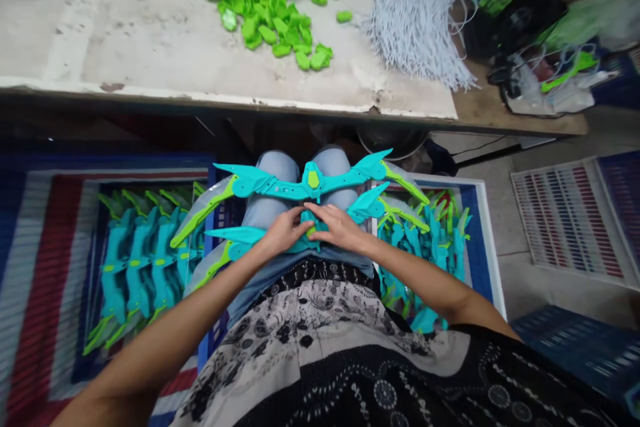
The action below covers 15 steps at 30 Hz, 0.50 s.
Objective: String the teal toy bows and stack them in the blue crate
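Observation:
Two turquoise toy bows with lime-green tips lie across my lap. The nearer toy bow (240, 235) has both my hands at its middle. My left hand (284, 232) grips the centre from the left, its thumb near a small green piece (311, 229) there. From the right, my right hand (339, 227) closes over the same centre, thumb and fingers around that green piece. My fingers partly hide the centre. Just beyond my fingertips, the farther toy bow (285, 189) rests over my knees, with a green piece showing in its middle. Neither hand touches it.
A worktable (165, 47) ahead holds a pile of green plastic pieces (270, 0) and a bundle of white cords (420, 20). Bows fill a blue crate (207, 340) at left and a white-rimmed crate (493, 267) at right. Another crate (570, 220) stands farther right.

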### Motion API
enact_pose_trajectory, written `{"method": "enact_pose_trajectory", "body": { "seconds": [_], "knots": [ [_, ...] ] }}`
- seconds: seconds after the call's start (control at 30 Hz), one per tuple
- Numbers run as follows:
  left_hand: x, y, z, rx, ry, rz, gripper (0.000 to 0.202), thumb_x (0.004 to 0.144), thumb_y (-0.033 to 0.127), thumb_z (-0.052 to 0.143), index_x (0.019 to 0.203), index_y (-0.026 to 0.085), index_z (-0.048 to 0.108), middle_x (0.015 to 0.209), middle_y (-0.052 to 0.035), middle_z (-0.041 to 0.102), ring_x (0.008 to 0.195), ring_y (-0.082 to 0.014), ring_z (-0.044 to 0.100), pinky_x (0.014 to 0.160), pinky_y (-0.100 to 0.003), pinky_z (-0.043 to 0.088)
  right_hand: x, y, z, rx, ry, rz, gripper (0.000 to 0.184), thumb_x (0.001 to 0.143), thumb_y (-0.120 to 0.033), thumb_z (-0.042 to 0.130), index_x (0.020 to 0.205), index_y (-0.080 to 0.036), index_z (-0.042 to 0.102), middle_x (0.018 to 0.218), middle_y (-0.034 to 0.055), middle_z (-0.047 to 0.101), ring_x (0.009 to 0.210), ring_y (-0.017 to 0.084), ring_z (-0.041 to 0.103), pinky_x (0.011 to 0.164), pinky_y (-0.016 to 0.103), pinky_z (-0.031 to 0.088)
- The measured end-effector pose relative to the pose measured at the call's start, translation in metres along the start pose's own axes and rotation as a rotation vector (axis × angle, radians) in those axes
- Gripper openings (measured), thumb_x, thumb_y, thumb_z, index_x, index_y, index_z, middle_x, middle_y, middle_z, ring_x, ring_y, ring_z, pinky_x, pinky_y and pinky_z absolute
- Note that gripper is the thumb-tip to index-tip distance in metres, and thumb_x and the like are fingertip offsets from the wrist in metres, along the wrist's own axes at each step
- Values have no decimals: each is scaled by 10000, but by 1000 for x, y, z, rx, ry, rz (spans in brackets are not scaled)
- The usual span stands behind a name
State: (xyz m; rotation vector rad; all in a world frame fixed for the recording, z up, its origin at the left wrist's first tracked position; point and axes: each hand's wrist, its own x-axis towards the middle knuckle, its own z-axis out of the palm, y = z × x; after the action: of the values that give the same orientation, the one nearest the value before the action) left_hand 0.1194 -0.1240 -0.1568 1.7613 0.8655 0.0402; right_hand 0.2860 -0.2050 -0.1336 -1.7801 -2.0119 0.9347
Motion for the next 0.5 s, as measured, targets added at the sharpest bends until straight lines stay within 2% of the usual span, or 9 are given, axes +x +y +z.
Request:
{"method": "enact_pose_trajectory", "body": {
  "seconds": [0.07, 0.1, 0.13, 0.2, 0.23, 0.3, 0.37, 0.4, 0.5],
  "knots": [
    [-11, 6, 5, 124, 120, 25, 476, 876, 400, 490, 1257, 114, 507, 924, -105, 671, 859, -241, 638, 749, -348, 507, 16, 4, -26, -1, -36, -67, 468, 812, -359, 658, 1247, -214, 561, 1001, 57, 685, 892, 197, 626, 771, 308, 497],
    [-19, 9, 8, 207, 197, 67, 432, 896, 379, 468, 1243, 127, 513, 1013, -130, 659, 946, -257, 627, 802, -368, 503, 28, 6, -44, -12, 14, -85, 335, 852, -337, 607, 1163, -214, 617, 961, 45, 692, 861, 181, 631, 759, 290, 494],
    [-27, 12, 12, 296, 263, 125, 390, 909, 361, 451, 1218, 137, 529, 1113, -153, 630, 1039, -271, 599, 861, -389, 489, 44, 9, -64, -40, 117, -85, 244, 893, -316, 541, 1081, -207, 653, 946, 44, 693, 860, 173, 629, 774, 287, 488],
    [-41, 15, 22, 464, 311, 248, 379, 903, 355, 474, 1205, 134, 536, 1308, -199, 518, 1193, -307, 510, 948, -424, 450, 86, 18, -108, -167, 429, -45, 280, 944, -314, 431, 1036, -180, 659, 1008, 78, 672, 953, 197, 600, 878, 336, 460],
    [-46, 15, 26, 536, 292, 287, 433, 881, 364, 518, 1240, 122, 512, 1376, -225, 450, 1234, -332, 474, 958, -441, 444, 111, 24, -128, -249, 556, -16, 315, 957, -335, 394, 1052, -173, 647, 1039, 97, 652, 1015, 222, 570, 931, 381, 432],
    [-51, 14, 32, 651, 223, 308, 659, 810, 378, 622, 1356, 88, 394, 1464, -273, 317, 1274, -384, 425, 942, -469, 451, 161, 38, -162, -378, 661, -10, 364, 960, -399, 373, 1121, -171, 607, 1153, 124, 598, 1130, 265, 491, 994, 459, 375],
    [-48, 12, 33, 718, 157, 275, 820, 763, 352, 676, 1421, 61, 283, 1493, -294, 245, 1279, -410, 414, 927, -480, 457, 203, 49, -184, -469, 644, -11, 382, 959, -420, 362, 1149, -174, 584, 1229, 132, 554, 1180, 295, 434, 982, 510, 361],
    [-45, 11, 31, 734, 129, 247, 830, 762, 324, 674, 1432, 63, 261, 1496, -288, 245, 1268, -405, 429, 924, -478, 458, 219, 52, -190, -504, 599, -5, 373, 961, -405, 356, 1138, -169, 585, 1229, 134, 554, 1181, 304, 425, 965, 526, 364],
    [-37, 15, 18, 713, 53, 172, 758, 770, 203, 620, 1433, 87, 270, 1497, -251, 281, 1248, -361, 466, 944, -457, 452, 237, 50, -197, -595, 450, 26, 329, 965, -294, 338, 1035, -136, 617, 1126, 138, 602, 1142, 311, 441, 938, 520, 371]
  ]
}}
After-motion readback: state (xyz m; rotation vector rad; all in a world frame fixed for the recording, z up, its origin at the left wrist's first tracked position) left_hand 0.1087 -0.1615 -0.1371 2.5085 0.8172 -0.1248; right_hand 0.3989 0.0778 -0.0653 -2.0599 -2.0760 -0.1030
